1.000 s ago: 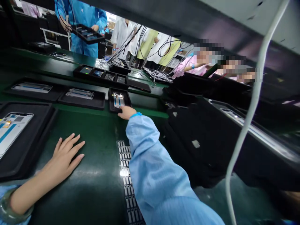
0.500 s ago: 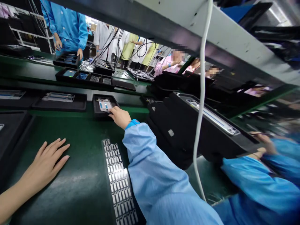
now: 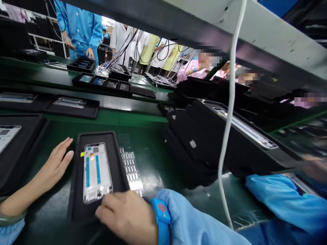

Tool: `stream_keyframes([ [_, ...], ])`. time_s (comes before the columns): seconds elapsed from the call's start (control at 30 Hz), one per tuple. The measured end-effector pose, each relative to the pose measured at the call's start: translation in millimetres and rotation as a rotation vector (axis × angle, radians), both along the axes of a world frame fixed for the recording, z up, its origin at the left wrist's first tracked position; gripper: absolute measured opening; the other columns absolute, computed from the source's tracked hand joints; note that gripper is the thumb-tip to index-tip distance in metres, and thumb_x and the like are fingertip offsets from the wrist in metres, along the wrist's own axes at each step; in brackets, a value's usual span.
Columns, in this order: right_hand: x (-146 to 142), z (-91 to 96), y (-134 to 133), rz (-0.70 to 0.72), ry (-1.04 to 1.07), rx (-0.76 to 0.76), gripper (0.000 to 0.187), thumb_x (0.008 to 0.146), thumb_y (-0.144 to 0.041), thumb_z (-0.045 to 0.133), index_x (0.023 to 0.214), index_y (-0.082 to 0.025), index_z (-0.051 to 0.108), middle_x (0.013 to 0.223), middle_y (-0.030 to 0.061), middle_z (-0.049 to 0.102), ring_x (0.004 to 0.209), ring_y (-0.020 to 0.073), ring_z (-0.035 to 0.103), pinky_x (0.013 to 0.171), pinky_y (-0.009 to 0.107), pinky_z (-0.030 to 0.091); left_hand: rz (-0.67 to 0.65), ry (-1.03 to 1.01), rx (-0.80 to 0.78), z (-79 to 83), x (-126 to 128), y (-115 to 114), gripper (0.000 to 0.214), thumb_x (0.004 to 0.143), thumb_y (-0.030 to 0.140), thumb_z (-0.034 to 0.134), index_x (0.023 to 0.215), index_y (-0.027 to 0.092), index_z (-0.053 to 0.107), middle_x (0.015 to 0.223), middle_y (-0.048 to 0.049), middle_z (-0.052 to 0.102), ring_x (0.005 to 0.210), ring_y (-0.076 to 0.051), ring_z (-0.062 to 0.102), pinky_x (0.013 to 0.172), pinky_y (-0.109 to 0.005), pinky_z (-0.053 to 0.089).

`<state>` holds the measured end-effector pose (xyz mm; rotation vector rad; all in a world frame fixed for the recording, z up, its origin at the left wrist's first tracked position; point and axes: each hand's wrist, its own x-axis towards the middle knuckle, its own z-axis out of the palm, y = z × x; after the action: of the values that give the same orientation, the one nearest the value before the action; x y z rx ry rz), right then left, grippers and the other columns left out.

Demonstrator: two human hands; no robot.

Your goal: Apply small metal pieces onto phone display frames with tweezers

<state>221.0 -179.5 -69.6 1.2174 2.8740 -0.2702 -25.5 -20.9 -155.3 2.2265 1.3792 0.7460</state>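
A black foam tray [image 3: 117,166] lies in front of me with a silvery phone frame [image 3: 102,170] in it. Two blue strips and a yellow tab show on that frame. My right hand [image 3: 130,216], wearing a blue wristband, grips the tray's near right edge, fingertips close to the frame's lower end. To the left of the tray is my left hand [image 3: 55,166], fingers stretched out and holding nothing. A clear sheet with rows of small pale labels [image 3: 131,166] is partly covered by the tray.
Black trays with frames stand along the ledge [image 3: 71,105] and at the left [image 3: 28,136]. A stack of black trays [image 3: 194,143] rises at the right. A white cable [image 3: 231,102] hangs in front of it. A co-worker's blue sleeve [image 3: 286,200] is at far right.
My right hand has drawn the black tray with the phone frame from the back ledge towards me, over part of the label sheet. My left hand stays open at the left.
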Motion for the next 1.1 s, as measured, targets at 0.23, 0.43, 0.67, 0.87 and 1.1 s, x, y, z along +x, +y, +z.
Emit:
stream_keyframes([
  [0.23,6,-3.1,-2,0.068,0.577,-0.222,0.023,0.096,-0.04,0.054,0.097,-0.021,0.067,0.111,0.0043,0.072,0.096,0.0139,0.069,0.077,0.023,0.054,-0.016,-0.014,-0.014,2.1,0,0,0.062,0.098,0.059,0.032,0.144,0.019,0.041,0.137,-0.0128,0.061,0.133,-0.03,0.053,0.114,-0.056,0.04],
  [0.43,68,-10.3,58,-0.875,1.271,-0.207,0.052,0.098,-0.061,0.037,0.085,-0.019,0.063,0.081,0.0051,0.067,0.069,0.0145,0.066,0.059,0.028,0.056,-0.071,0.041,0.052,25.0,-1,-3,0.058,0.1,0.055,0.032,0.143,0.018,0.042,0.135,-0.0122,0.06,0.13,-0.031,0.053,0.113,-0.055,0.04],
  [0.67,83,-55.3,84,-1.133,1.469,-0.285,0.044,0.07,-0.053,0.078,0.086,-0.019,0.055,0.08,0.0,0.069,0.07,0.0155,0.074,0.066,0.028,0.064,-0.582,0.219,0.257,44.7,60,-42,0.048,0.1,0.052,0.039,0.139,0.026,0.052,0.148,-0.0054,0.053,0.14,-0.026,0.045,0.119,-0.048,0.032],
  [0.87,78,-67.5,102,-1.186,1.367,-0.247,0.033,0.071,-0.043,0.079,0.079,-0.018,0.059,0.065,-0.0014,0.066,0.064,0.0169,0.074,0.057,0.023,0.061,-0.736,0.404,0.329,32.3,116,-67,0.055,0.101,0.055,0.035,0.137,0.019,0.057,0.148,-0.0145,0.053,0.139,-0.035,0.046,0.117,-0.062,0.025],
  [1.1,78,-67.2,106,-1.203,1.34,-0.296,0.027,0.076,-0.038,0.076,0.078,-0.018,0.059,0.061,-0.0022,0.065,0.059,0.0156,0.073,0.053,0.021,0.06,-0.711,0.397,0.307,27.2,120,-67,0.05,0.101,0.051,0.037,0.134,0.02,0.059,0.145,-0.0125,0.056,0.135,-0.032,0.05,0.119,-0.061,0.019],
])
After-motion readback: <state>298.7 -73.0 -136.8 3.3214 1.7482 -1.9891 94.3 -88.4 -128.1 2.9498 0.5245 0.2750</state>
